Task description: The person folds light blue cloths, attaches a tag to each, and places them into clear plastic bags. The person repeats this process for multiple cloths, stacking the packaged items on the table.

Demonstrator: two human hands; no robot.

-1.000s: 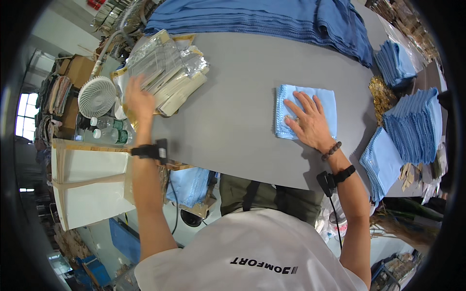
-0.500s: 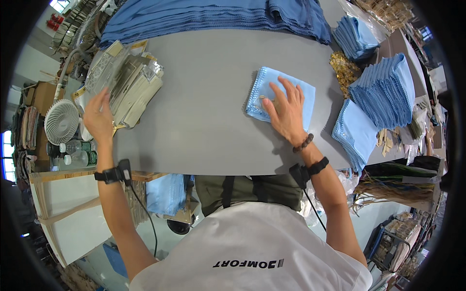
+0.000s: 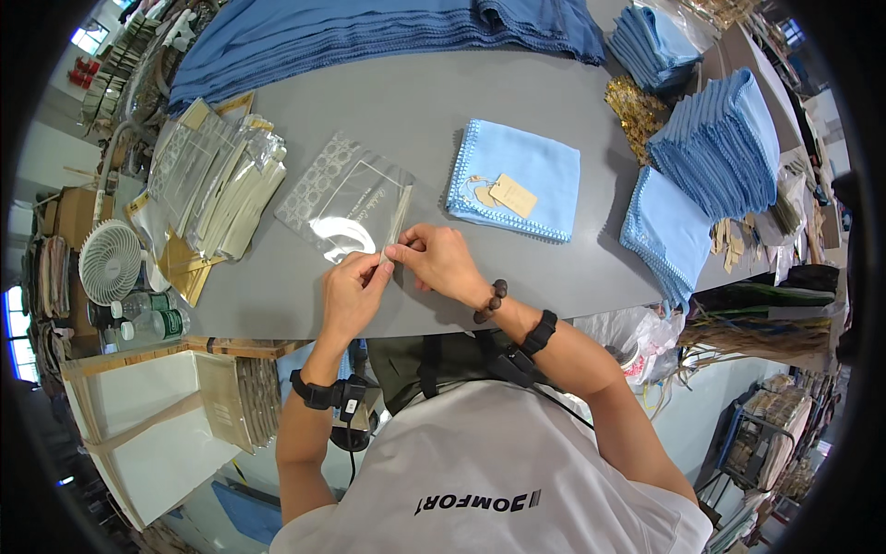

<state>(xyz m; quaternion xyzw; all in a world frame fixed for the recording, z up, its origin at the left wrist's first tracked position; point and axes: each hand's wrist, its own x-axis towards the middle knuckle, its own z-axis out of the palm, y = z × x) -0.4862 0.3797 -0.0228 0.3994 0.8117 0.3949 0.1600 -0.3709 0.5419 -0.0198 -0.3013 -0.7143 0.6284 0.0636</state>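
Note:
A clear plastic bag (image 3: 346, 189) with a printed pattern lies on the grey table in front of me. My left hand (image 3: 355, 291) pinches the near corner of its edge. Close beside it, my right hand (image 3: 438, 263) also has thumb and fingers closed on that same edge strip. Just beyond my right hand lies a folded light blue cloth (image 3: 531, 157) with a beaded border. A tan paper tag (image 3: 513, 195) on a string rests on the cloth's near part.
A pile of similar bags (image 3: 217, 180) sits at the left, near a white fan (image 3: 111, 260) and plastic bottles (image 3: 155, 323). Stacked light blue cloths (image 3: 720, 152) and gold pieces (image 3: 634, 115) lie at the right. Darker blue fabric (image 3: 388, 32) covers the far edge.
My left hand has come from the bag pile to the table's middle with one bag. My right hand has left the folded cloth and moved left to grip the bag's edge.

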